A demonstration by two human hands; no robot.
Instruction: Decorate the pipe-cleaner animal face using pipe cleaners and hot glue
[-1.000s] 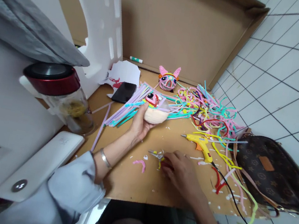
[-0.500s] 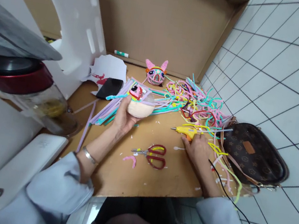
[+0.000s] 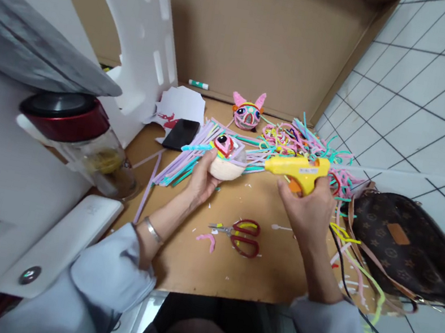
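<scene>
My left hand (image 3: 202, 177) is closed on a small round craft head (image 3: 226, 168), with a pale base, a black-and-white eye, red and yellow trim and a blue pipe cleaner sticking out to the left. My right hand (image 3: 310, 208) grips a yellow glue gun (image 3: 297, 170) above the table, its nozzle pointing left toward the craft head with a gap between them. Red-handled scissors (image 3: 238, 235) lie in front of the hands beside a curved pink pipe-cleaner piece (image 3: 208, 240). Behind, a finished-looking pink-eared craft head (image 3: 247, 112) stands on the table.
Bundled pipe cleaners (image 3: 183, 157) and a tangled heap of them (image 3: 288, 138) lie behind my hands. A phone (image 3: 181, 134) rests by white paper (image 3: 181, 105). At left stands a red-lidded bottle (image 3: 81, 136); at right, a brown bag (image 3: 410, 245). A black cord (image 3: 374, 331) trails right.
My right hand has lifted the glue gun off the table and turned it toward the craft head. The left hand still holds the head. The whole view has shifted slightly.
</scene>
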